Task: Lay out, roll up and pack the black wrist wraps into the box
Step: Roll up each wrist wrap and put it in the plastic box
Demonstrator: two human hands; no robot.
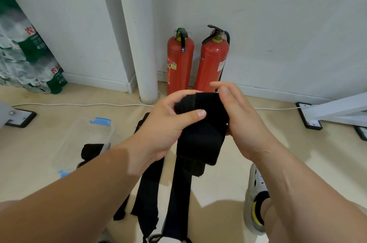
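- Beige floor point(39, 153) and white walls close in this corner, with two red fire extinguishers point(179, 64) standing against the skirting behind the hands.
- Left hand point(168, 121) grips the rolled end of a black wrist wrap point(200, 123), thumb pressed flat across the front and fingers curled behind it.
- Right hand point(242, 119) pinches the roll's other side, thumb at the top edge and fingers hidden behind the cloth; the forefinger stands clear above it.
- That roll is held up in the air between both hands, and its loose tail point(178, 193) hangs down toward the floor.
- It looks light, soft and limp, with no stiffness of its own. I'd judge the coil will spring loose unless held across its width, so the thumb-over-front hold is the right place to grip.
- A second wrap point(147, 189) lies stretched flat on the floor just beside the hanging tail.
- Further left sits the clear box point(83, 143), marked with blue tape; a dark bundle point(91, 152) shows at its near end, inside or beside I cannot tell.
- A pale shoe point(256, 199) is planted on the right.
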